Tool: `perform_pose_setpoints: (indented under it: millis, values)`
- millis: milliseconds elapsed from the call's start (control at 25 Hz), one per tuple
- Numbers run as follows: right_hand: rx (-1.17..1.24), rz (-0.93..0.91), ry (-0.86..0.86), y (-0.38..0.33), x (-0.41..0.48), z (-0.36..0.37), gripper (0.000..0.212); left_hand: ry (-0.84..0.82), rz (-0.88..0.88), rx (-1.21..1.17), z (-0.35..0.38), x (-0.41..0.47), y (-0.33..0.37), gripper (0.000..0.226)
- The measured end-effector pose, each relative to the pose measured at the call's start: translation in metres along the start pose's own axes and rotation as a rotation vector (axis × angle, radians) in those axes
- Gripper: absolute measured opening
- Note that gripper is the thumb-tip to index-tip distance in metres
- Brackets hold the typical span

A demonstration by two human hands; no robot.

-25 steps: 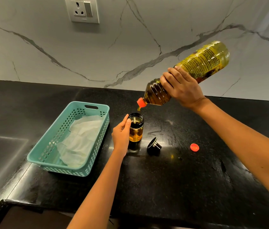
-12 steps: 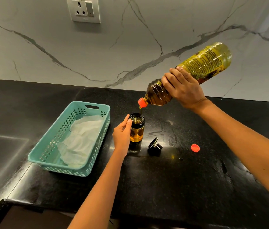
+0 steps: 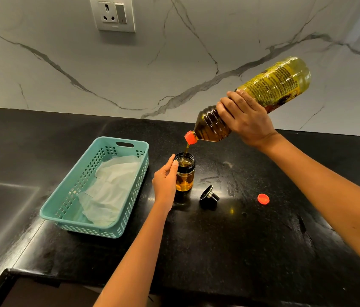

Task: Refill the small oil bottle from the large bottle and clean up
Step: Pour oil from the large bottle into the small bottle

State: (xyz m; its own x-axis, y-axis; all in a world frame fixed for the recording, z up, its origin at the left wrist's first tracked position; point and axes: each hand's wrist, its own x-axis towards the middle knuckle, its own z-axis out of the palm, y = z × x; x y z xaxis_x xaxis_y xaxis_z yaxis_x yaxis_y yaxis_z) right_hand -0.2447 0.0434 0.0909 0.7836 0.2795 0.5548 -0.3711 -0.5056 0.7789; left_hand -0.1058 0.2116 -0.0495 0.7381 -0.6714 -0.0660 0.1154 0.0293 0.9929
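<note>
Right hand (image 3: 246,120) clamped round large bottle (image 3: 261,94), long axis tilted down-left, red spout directly above small bottle (image 3: 184,172) at frame centre; oil stream entering its mouth. Left hand (image 3: 164,181) curled against small bottle's left side, steadying it.

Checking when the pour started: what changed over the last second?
A stream of oil now runs from the large bottle into the small bottle; a second ago it barely dripped. Right hand still grips the large bottle, left hand the small one; black cap, red cap and basket unmoved.
</note>
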Motion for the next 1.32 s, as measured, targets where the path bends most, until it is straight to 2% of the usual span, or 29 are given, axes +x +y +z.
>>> perform_pose_setpoints:
  millis: [400,680,880,1040,1160,1320]
  values:
    - [0.065,0.143,-0.075,-0.012,-0.014,0.001,0.026,0.024,0.019,0.042,0.001,-0.003,0.003,0.035]
    - [0.214,0.338,-0.102,-0.033,-0.032,0.005,0.026,0.018,0.031,0.035,0.001,-0.002,0.002,0.034]
    - [0.288,0.461,-0.147,-0.046,-0.041,0.004,0.034,0.023,0.026,0.027,0.002,-0.001,0.0,0.034]
    - [0.406,0.637,-0.199,-0.054,-0.04,-0.001,0.051,0.024,0.022,0.021,0.002,0.0,0.0,0.034]
    - [0.549,0.846,-0.234,-0.057,-0.04,-0.006,0.064,0.023,0.021,0.017,0.001,0.0,-0.001,0.034]
    - [0.722,1.148,-0.243,-0.051,-0.044,-0.009,0.066,0.014,0.021,0.011,0.001,0.0,-0.001,0.034]
